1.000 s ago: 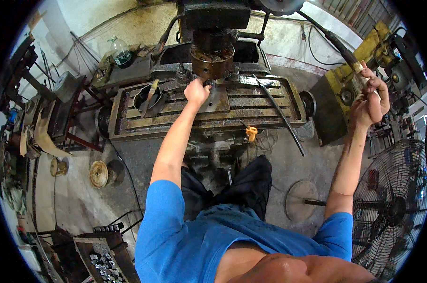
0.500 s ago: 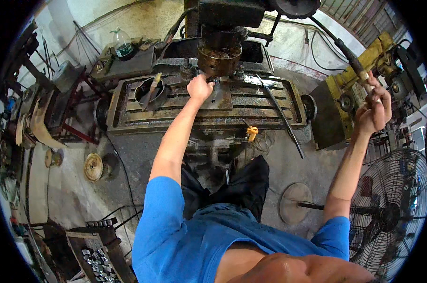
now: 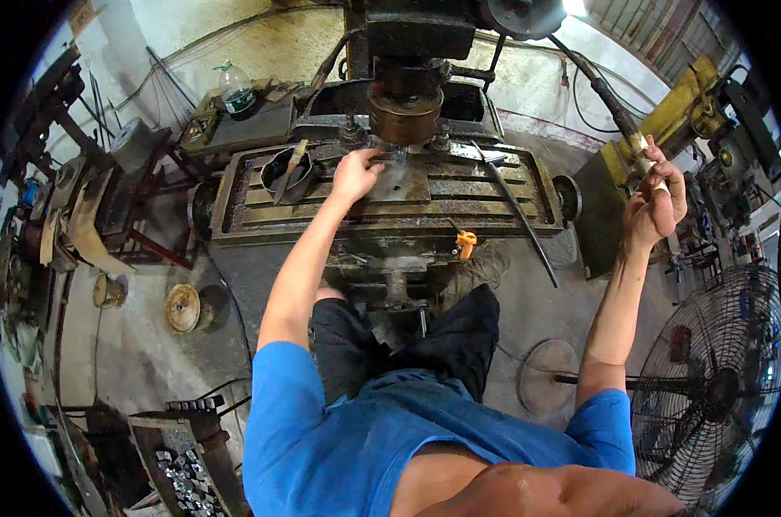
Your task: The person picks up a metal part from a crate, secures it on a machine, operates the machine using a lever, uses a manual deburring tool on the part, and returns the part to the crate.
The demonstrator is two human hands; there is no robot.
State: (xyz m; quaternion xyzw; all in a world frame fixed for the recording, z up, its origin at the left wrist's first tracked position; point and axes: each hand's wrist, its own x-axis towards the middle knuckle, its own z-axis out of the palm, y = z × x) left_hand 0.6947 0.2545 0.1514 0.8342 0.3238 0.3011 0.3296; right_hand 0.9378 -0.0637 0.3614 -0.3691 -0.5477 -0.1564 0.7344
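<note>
Lever (image 3: 616, 109), to the right of the slotted desk (image 3: 373, 226), grasped by bent fingers of right hand (image 3: 653, 207). Over the desk, left hand (image 3: 354, 177), fingers half curled, grasp impossible to tell. On desk's left part, black pot (image 3: 303, 183) with brush (image 3: 296, 157); left in front of desk, box (image 3: 168, 433) with metal blocks (image 3: 186, 484).

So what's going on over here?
A person in a blue shirt is at a big metalworking machine. Their right hand grips the pale end of a long dark handle. Their left hand is just below the machine's round head, over the slotted table; I can't tell whether it holds anything. A pot with a brush in it sits toward the table's left, and a metal bar lies across its right side.
</note>
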